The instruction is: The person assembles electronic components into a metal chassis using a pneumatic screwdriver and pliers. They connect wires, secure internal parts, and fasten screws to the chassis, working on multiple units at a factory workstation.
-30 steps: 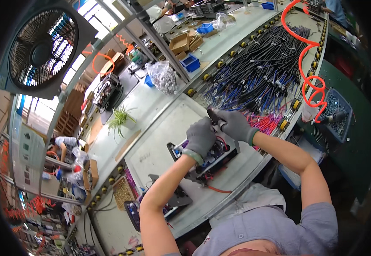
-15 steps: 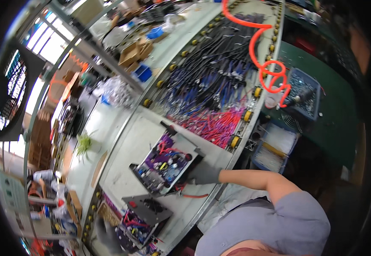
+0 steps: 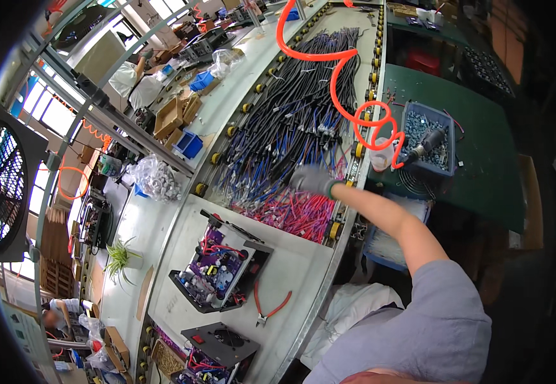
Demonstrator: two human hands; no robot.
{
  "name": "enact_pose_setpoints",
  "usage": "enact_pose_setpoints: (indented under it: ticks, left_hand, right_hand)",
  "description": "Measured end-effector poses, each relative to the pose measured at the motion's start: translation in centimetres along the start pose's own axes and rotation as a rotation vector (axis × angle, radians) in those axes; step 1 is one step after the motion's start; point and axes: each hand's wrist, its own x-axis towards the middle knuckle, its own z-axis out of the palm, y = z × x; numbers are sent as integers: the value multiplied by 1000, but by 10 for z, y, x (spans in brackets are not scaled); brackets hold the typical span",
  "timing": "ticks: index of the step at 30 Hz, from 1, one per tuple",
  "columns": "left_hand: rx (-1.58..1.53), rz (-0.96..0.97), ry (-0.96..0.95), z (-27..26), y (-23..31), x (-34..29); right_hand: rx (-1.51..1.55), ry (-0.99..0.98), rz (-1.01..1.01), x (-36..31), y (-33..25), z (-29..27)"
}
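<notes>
One grey-gloved right hand (image 3: 314, 181) over near ends of black cables (image 3: 290, 102), bunched perhaps against tangling; cannot tell grip; left hand unseen.

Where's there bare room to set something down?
Bare worktop lies between the pliers and the cable pile, and green tabletop right of the blue bin. Crowded: the cable pile by the right hand, and inside the bin.

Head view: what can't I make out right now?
Right hand: motion blur in the head view hides whether it grips any wire harnesses.
Left hand: not in the head view.
Lower circuit-board unit: cut off by the head view's bottom edge.
</notes>
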Motion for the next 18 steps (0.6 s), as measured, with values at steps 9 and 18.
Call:
enact_pose_setpoints:
  ticks: [9,18]
  left_hand:
    - [-70,-12,-14,-1,-2,1]
    - [-235,109,-149,-55,-50,2]
  right_hand:
    - [-205,119,534,33,80,-17]
    - [433,-243,33,-121,-99,17]
